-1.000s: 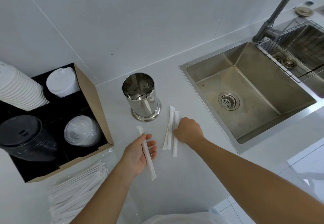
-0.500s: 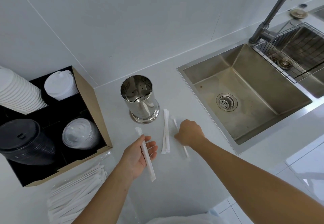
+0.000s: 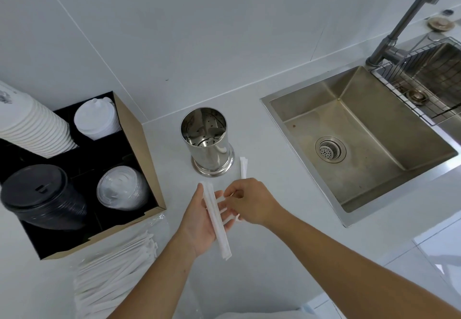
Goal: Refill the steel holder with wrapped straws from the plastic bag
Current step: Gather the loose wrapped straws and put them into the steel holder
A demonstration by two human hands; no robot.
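Gathering loose wrapped straws into one bundle, by the look of it, ahead of dropping them into the steel holder at centre frame. Left hand just below centre, palm up, fingers loosely spread and cradling a couple of wrapped straws that lie lengthwise across the palm, their lower ends poking past the heel of the hand. Right hand touching the left from the right side, fingers curled and pinching one more straw against the left fingertips (only its bent ends visible, so the exact grip hard to tell). More loose straws flat on the surface just right of the holder's base, partly hidden behind the right hand.

Holder upright, seemingly empty, only its perforated inside showing. Plastic bag of straws in the lower left of the frame, below the cardboard organiser of lids. Sink at right, well apart.

Task barely begun, judging from the empty holder. Next move likely: seat the pinched straw alongside the others, collect the ones on the surface, square the ends, then stand the bundle in the holder.
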